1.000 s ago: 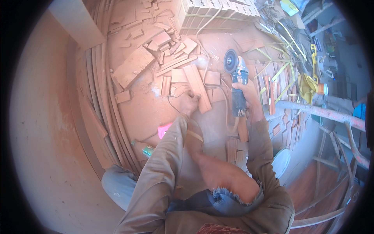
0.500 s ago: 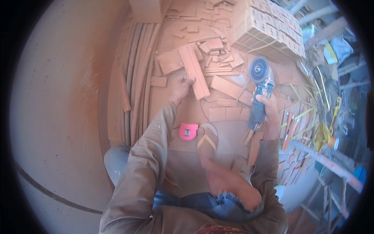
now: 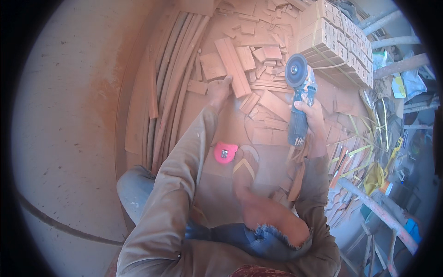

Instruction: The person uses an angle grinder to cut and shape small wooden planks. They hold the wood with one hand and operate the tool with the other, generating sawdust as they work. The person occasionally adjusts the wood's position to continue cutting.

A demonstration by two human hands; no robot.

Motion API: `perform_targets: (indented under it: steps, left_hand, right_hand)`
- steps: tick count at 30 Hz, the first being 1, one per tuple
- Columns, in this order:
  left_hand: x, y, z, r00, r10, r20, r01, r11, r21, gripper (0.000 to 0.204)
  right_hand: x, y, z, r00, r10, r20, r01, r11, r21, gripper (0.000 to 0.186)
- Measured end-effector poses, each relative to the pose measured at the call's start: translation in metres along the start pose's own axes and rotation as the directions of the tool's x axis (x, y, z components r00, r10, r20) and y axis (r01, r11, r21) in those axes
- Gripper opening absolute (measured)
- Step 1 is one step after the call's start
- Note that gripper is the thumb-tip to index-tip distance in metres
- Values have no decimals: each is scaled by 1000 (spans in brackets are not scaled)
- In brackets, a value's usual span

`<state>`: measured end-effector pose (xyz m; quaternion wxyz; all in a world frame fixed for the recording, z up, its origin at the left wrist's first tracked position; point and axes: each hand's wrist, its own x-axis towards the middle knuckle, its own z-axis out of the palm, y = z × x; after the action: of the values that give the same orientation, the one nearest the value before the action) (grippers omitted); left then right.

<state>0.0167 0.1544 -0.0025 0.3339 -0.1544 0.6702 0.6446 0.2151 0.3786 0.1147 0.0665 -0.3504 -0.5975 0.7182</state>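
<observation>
My left hand [image 3: 219, 88] has its fingers curled on the left edge of a long terracotta tile strip [image 3: 233, 67], which slants over a pile of cut pieces. My right hand [image 3: 310, 113] grips a dark blue angle grinder [image 3: 298, 124] upright, its round disc [image 3: 293, 70] at the top. A pink tape measure [image 3: 225, 153] lies below my hands, beside my sandalled foot [image 3: 243, 168].
A pale wall [image 3: 69, 115] and long strips [image 3: 177, 92] stand at the left. A strapped stack of tile blocks [image 3: 334, 44] sits at upper right. Loose yellow straps [image 3: 355, 129], metal scaffold tubes [image 3: 378, 212], a yellow level [image 3: 397, 150] and scattered offcuts crowd the right.
My left hand and the tile strip have risen from beside the foot toward the upper pile. My right hand still holds the grinder. The view has shifted, bringing more left wall into sight.
</observation>
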Motion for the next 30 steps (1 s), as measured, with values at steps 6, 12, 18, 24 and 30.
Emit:
perform_targets:
  steps: [6,12,18,24,30]
  left_hand:
    - [-24,-16,-5,987,-69,147,62,997,49,31]
    - [-18,-22,-6,983,-77,168,54,989,140,31]
    - [-38,-9,-7,951,-212,225,184,973,139,37]
    - [-27,-33,-3,975,-140,171,137,990,32,40]
    - [-13,-51,11,988,-112,108,122,988,-97,29]
  right_hand:
    - [10,-4,8,998,25,51,-23,999,-47,33]
    - [46,-2,31,991,62,121,-45,990,-136,32]
    - [86,-6,82,983,13,181,20,983,-182,29]
    - [124,-8,121,960,91,265,-20,966,-257,37]
    - [150,0,136,961,68,267,-2,971,-240,36]
